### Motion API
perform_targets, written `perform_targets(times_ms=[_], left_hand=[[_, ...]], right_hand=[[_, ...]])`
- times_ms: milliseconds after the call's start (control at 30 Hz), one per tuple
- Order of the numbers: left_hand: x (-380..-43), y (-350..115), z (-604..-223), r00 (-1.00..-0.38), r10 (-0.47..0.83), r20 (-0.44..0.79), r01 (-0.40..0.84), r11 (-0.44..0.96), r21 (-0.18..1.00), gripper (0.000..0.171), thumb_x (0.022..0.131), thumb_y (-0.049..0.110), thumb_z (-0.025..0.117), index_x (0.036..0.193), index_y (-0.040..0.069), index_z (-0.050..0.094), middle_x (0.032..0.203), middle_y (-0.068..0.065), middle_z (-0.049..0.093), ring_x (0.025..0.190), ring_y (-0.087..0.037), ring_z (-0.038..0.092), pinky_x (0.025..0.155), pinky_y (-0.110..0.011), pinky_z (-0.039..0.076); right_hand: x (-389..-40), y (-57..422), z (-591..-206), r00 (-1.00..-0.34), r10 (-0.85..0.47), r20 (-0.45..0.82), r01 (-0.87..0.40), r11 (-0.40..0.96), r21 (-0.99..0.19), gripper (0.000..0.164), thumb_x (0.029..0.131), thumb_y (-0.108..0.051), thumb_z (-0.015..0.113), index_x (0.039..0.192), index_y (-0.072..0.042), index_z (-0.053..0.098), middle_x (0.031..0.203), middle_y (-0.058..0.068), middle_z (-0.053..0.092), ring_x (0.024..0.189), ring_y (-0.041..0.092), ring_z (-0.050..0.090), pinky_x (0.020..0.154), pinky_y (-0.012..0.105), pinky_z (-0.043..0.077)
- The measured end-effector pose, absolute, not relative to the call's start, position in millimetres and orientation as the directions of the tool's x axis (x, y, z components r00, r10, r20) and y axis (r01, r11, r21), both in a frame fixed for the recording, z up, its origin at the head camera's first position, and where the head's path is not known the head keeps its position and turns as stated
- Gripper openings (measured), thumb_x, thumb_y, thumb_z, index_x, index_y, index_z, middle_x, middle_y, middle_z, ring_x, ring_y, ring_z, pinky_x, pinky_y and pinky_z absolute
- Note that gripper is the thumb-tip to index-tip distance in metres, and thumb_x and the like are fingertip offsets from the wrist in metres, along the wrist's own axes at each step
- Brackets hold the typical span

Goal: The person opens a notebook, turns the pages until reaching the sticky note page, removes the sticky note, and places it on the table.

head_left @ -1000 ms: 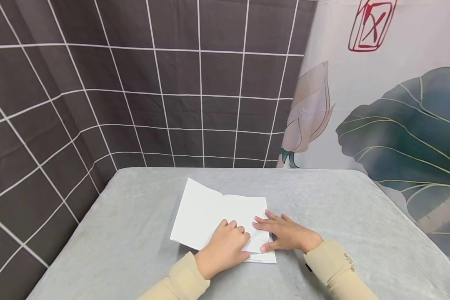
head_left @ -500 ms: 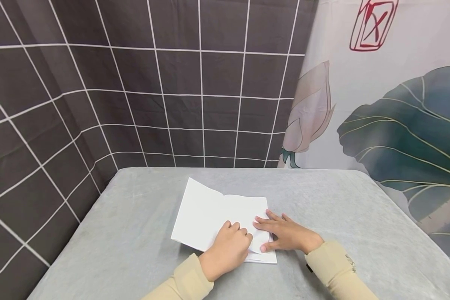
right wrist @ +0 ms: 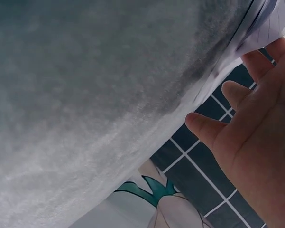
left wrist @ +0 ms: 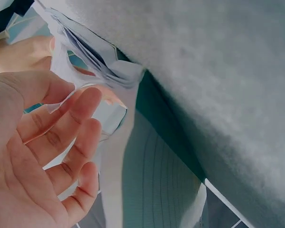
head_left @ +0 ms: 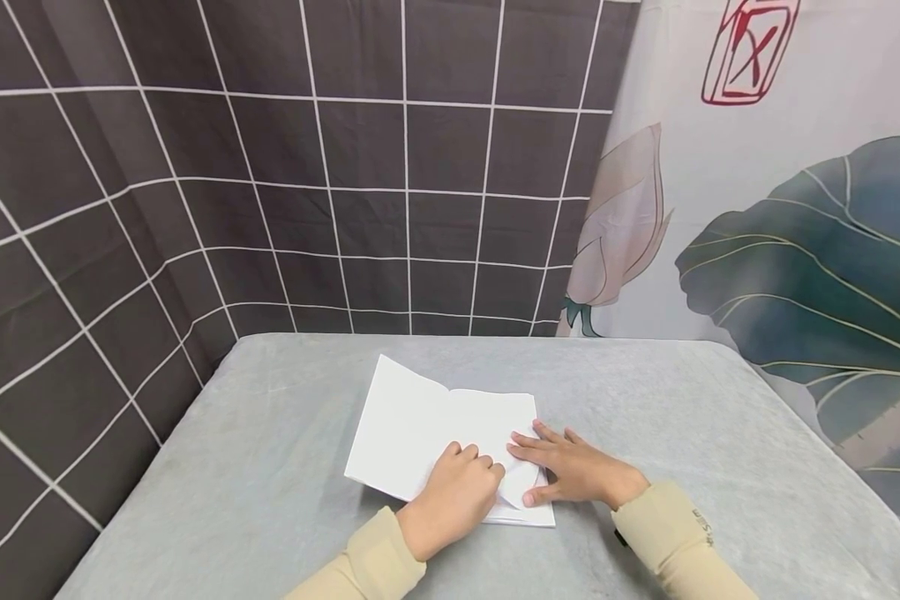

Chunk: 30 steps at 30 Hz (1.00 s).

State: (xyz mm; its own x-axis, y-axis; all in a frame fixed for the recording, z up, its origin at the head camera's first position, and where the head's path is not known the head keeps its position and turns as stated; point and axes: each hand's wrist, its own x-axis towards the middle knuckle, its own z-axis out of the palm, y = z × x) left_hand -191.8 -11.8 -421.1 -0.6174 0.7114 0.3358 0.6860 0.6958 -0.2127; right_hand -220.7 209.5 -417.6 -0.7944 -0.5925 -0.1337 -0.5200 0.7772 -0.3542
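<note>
An open notebook (head_left: 401, 425) with white pages lies on the table, its left side raised at an angle. My left hand (head_left: 457, 492) is over the lower middle, pinching a page (left wrist: 61, 66) between thumb and forefinger, as the left wrist view shows. That page bends up and curls near the lower right corner. My right hand (head_left: 573, 467) rests on the right edge of the pages with fingers spread and thumb near the lower corner. Seen from the right wrist, its fingers are straight beside the curved lined sheets (right wrist: 270, 28).
A grey cloth-covered table (head_left: 270, 433) spreads around the notebook. Behind and to the left hangs a dark curtain (head_left: 360, 208) with a white grid. At the right back is a pale curtain (head_left: 645, 317) printed with a lotus bud and leaf.
My left hand has shifted slightly right, and the page in its pinch now curls up more near the lower right corner. My right hand has stayed in place.
</note>
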Motion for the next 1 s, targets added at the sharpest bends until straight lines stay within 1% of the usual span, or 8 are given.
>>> perform_targets(times_ms=[200, 367, 533, 700, 767, 833, 933, 1000], left_hand=[[-198, -15, -425, -0.637, 0.695, 0.332, 0.705, 0.7, -0.112, 0.011, 0.082, 0.019, 0.069, 0.093, 0.017, 0.073, 0.085, 0.005, 0.072, 0.07, -0.009, 0.058, 0.062, -0.023, 0.039], [-199, -19, -422, -0.655, 0.671, 0.346, 0.708, 0.706, -0.028, 0.012, 0.081, 0.015, 0.068, 0.092, 0.017, 0.073, 0.084, 0.006, 0.072, 0.069, -0.009, 0.059, 0.059, -0.021, 0.036], [-200, -22, -418, -0.678, 0.635, 0.371, 0.702, 0.709, 0.07, 0.012, 0.079, 0.011, 0.067, 0.088, 0.016, 0.073, 0.079, 0.006, 0.072, 0.065, -0.008, 0.058, 0.057, -0.02, 0.034], [-203, -28, -417, -0.719, 0.581, 0.382, 0.674, 0.716, 0.18, 0.008, 0.077, 0.011, 0.066, 0.082, 0.016, 0.071, 0.068, 0.009, 0.065, 0.058, -0.005, 0.049, 0.056, -0.02, 0.033], [-205, -31, -417, -0.748, 0.554, 0.364, 0.652, 0.715, 0.252, 0.008, 0.077, 0.011, 0.065, 0.082, 0.016, 0.07, 0.068, 0.01, 0.063, 0.058, -0.003, 0.045, 0.057, -0.02, 0.034], [-207, -34, -418, -0.787, 0.527, 0.322, 0.617, 0.699, 0.363, 0.01, 0.079, 0.012, 0.063, 0.085, 0.015, 0.07, 0.068, 0.01, 0.061, 0.059, -0.001, 0.044, 0.056, -0.019, 0.036], [-211, -40, -419, -0.838, 0.484, 0.253, 0.539, 0.656, 0.529, 0.013, 0.08, 0.012, 0.06, 0.088, 0.015, 0.07, 0.063, 0.01, 0.058, 0.057, 0.001, 0.045, 0.053, -0.018, 0.036], [-213, -44, -419, -0.856, 0.462, 0.231, 0.498, 0.619, 0.608, 0.013, 0.08, 0.011, 0.059, 0.087, 0.014, 0.069, 0.06, 0.01, 0.054, 0.055, 0.002, 0.044, 0.05, -0.018, 0.036]], right_hand=[[-220, 212, -420, -0.785, -0.609, -0.112, -0.541, 0.763, -0.354, 0.085, 0.077, -0.058, 0.065, 0.146, -0.014, 0.041, 0.153, 0.006, 0.037, 0.143, 0.042, 0.022, 0.105, 0.071, 0.018], [-219, 212, -422, -0.792, -0.604, -0.087, -0.537, 0.758, -0.371, 0.093, 0.075, -0.053, 0.07, 0.15, -0.012, 0.032, 0.156, 0.007, 0.033, 0.144, 0.041, 0.021, 0.105, 0.07, 0.018], [-219, 213, -425, -0.81, -0.585, -0.042, -0.532, 0.762, -0.369, 0.106, 0.074, -0.056, 0.071, 0.151, -0.003, 0.022, 0.158, 0.015, 0.023, 0.144, 0.042, 0.019, 0.107, 0.069, 0.018], [-219, 213, -423, -0.835, -0.55, -0.01, -0.514, 0.788, -0.339, 0.115, 0.073, -0.057, 0.072, 0.148, 0.009, 0.016, 0.156, 0.027, 0.017, 0.143, 0.045, 0.019, 0.107, 0.067, 0.021], [-219, 214, -422, -0.846, -0.533, -0.016, -0.496, 0.798, -0.341, 0.116, 0.073, -0.057, 0.071, 0.147, 0.012, 0.015, 0.155, 0.029, 0.016, 0.143, 0.046, 0.018, 0.108, 0.066, 0.02], [-219, 214, -421, -0.853, -0.521, -0.022, -0.482, 0.804, -0.347, 0.114, 0.076, -0.056, 0.07, 0.146, 0.014, 0.014, 0.155, 0.031, 0.015, 0.143, 0.046, 0.017, 0.108, 0.065, 0.02], [-219, 213, -420, -0.859, -0.51, -0.027, -0.467, 0.806, -0.363, 0.11, 0.08, -0.055, 0.067, 0.146, 0.015, 0.014, 0.155, 0.032, 0.014, 0.143, 0.047, 0.016, 0.109, 0.065, 0.02], [-219, 212, -419, -0.859, -0.511, -0.028, -0.465, 0.803, -0.373, 0.108, 0.081, -0.055, 0.066, 0.147, 0.014, 0.014, 0.155, 0.032, 0.014, 0.143, 0.047, 0.016, 0.109, 0.065, 0.02]])
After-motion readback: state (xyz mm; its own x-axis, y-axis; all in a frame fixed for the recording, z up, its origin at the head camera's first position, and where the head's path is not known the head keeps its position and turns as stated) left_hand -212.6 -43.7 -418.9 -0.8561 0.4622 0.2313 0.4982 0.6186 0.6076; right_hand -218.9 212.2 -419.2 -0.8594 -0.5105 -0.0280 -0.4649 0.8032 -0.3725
